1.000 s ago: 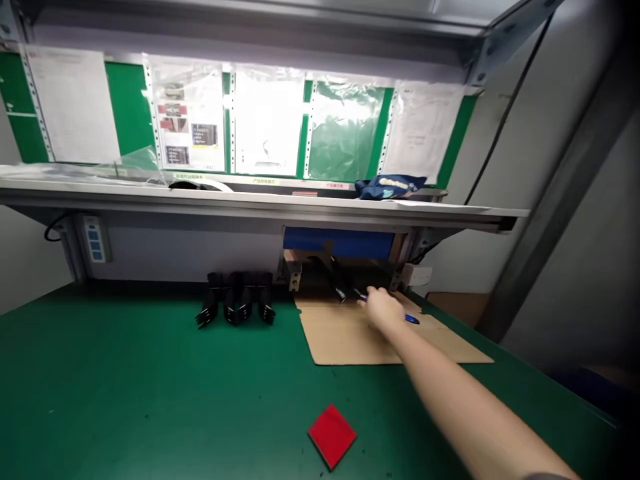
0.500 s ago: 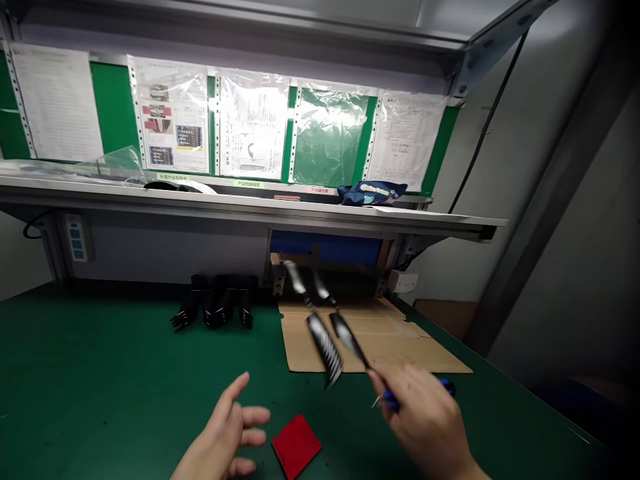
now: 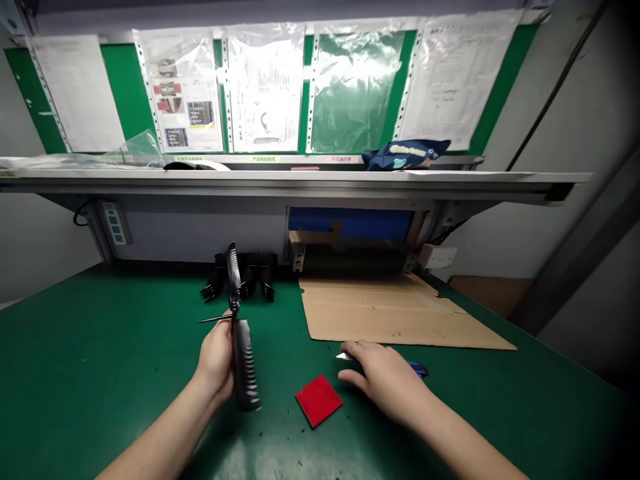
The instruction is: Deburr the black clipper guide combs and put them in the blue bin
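My left hand (image 3: 217,357) is closed on a set of black comb-like parts (image 3: 245,363), held upright over the green table, one part above and a longer one below. A thin black piece sticks out to the left. My right hand (image 3: 383,380) is over a cutting tool with blue handles (image 3: 418,369); its metal tip shows left of the fingers, which hide the middle. Whether the fingers grip it is unclear. Between the hands lies a red square (image 3: 319,401) on the table.
Several black toothed parts (image 3: 259,273) lie at the table's back. Flat cardboard (image 3: 390,317) covers the back right. A shelf (image 3: 280,183) spans above, bearing a dark blue pouch (image 3: 405,155). Small dark scraps dot the green table (image 3: 115,373).
The black comb-like parts have passed from my right hand to my left and now hang further left. My right hand has moved down to the table side. The view has shifted.
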Available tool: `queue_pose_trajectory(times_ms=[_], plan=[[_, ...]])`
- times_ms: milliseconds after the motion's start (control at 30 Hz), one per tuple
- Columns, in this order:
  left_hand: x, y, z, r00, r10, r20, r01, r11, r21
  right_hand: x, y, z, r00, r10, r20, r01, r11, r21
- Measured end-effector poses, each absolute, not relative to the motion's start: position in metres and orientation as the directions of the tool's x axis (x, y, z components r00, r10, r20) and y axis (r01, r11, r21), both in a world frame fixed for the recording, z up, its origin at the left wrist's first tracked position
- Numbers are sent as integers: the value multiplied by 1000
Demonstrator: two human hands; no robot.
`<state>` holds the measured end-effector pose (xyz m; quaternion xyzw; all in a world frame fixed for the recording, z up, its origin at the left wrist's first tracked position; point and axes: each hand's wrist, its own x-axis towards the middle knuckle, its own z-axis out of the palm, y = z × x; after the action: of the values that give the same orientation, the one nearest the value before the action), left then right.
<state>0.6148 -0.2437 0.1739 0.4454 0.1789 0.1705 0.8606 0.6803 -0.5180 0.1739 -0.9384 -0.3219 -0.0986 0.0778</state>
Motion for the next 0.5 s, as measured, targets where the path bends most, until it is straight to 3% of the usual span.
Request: queue_pose_trajectory(times_ms=[167, 333, 433, 500], plan=[[609, -234, 157, 981, 94, -171, 72, 638, 767, 678, -506, 178, 719, 692, 64, 693, -706, -148], [603, -244, 151, 985, -106, -136, 171, 679, 714, 660, -481, 188, 559, 827, -59, 759, -539, -365], [599, -250, 148, 977, -185, -106, 207, 701, 682, 661, -478, 181, 619, 785, 40, 693, -521, -498], [597, -255, 143, 966, -242, -93, 240, 700, 673, 662, -477, 173, 655, 724, 217, 688, -452, -568]])
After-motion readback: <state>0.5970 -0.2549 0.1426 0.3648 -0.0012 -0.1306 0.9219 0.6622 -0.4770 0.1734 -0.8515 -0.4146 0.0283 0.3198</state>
